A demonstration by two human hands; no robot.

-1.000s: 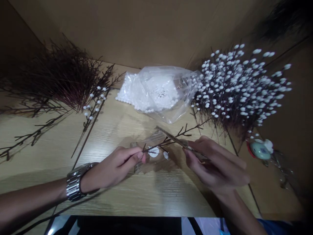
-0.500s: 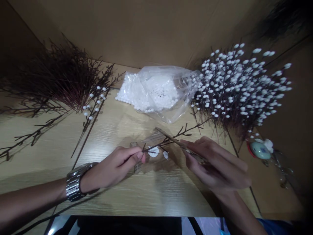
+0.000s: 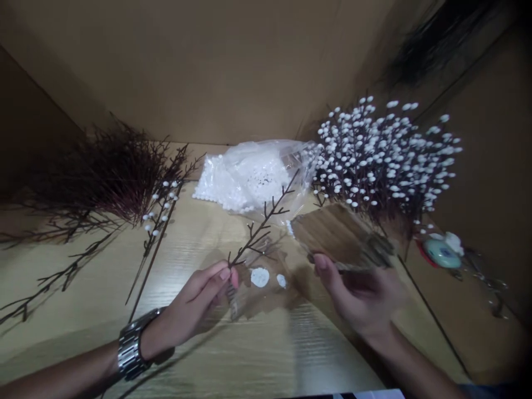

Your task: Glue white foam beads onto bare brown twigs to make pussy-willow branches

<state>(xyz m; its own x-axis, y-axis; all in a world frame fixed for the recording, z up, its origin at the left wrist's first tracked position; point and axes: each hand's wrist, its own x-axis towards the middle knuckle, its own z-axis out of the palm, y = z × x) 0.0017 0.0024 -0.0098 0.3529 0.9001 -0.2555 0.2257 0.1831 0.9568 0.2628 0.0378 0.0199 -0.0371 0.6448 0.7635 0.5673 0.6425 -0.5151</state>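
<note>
Between the thumb and fingers of my left hand [image 3: 208, 288] is a bare dark twig [image 3: 258, 228], its forked tips pointing up and right. My right hand [image 3: 361, 299] grips a flat brown piece of cardboard [image 3: 332, 235], with the thumb on its near edge. A white smear shows at the cardboard's left end. On the table below lies a brown, partly transparent sheet [image 3: 266, 299] carrying two white blobs [image 3: 260, 277], just right of my left hand. Behind the twig, a clear plastic bag [image 3: 245, 177] holds many small white balls.
Bare dark twigs [image 3: 112, 172] are heaped at the left, beside a twig with white balls [image 3: 160, 205]. A big bunch of white-tipped twigs [image 3: 386, 155] stands at the right. Near it lies a pale green rounded object [image 3: 443, 252]. A brown panel [image 3: 199, 72] rises behind the table.
My right hand has turned the cardboard from edge-on to flat and moved it away from the twig. The twig now points more upward. The camera view has tilted up.
</note>
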